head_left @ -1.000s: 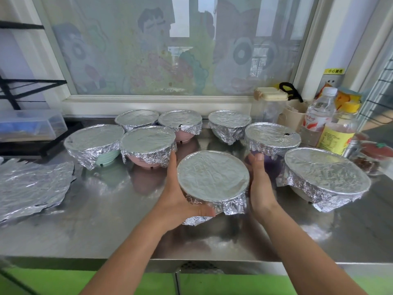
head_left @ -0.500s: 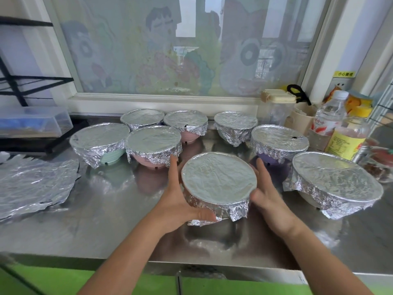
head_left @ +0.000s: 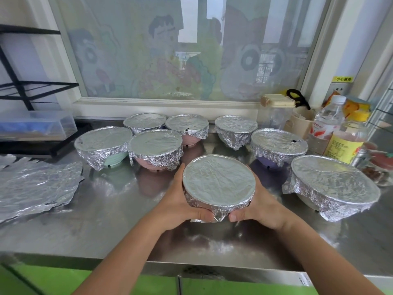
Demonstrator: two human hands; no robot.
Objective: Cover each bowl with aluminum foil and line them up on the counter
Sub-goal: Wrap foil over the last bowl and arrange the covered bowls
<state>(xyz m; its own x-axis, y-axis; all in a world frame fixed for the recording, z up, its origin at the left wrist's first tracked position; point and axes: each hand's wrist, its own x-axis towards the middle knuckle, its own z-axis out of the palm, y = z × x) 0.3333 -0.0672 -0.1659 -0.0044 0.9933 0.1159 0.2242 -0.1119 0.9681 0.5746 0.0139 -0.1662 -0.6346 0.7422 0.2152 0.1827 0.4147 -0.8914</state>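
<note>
A: Where is the foil-covered bowl (head_left: 219,179) now?

B: At the front middle of the table (head_left: 127,222), between the pink bowl (head_left: 155,149) and the large bowl (head_left: 333,186). That is the same spot as a second ago. I cannot tell whether its base touches the steel.

A: What has changed in the hands?

B: Mostly the right hand (head_left: 262,206). Half a second ago it lay against the bowl's right side with its fingers fairly straight. Now its fingers are curled round the back, and its thumb has come to the front lower edge, pressing the crumpled foil skirt.

A: And the left hand (head_left: 180,199)?

B: It grips as before, with its fingers up the left side and its thumb on the front edge. The two thumbs now almost meet, with a fold of foil between them. That fold earlier stuck out loose at the lower left.

A: So both sets of fingers are clamped on it?

B: Yes, they cup it from both sides.

A: Has anything else moved?

B: No. The green bowl (head_left: 104,144), the purple bowl (head_left: 278,144) and the three behind stand covered as they were. The loose foil sheet (head_left: 36,188) still lies flat at the left.
</note>
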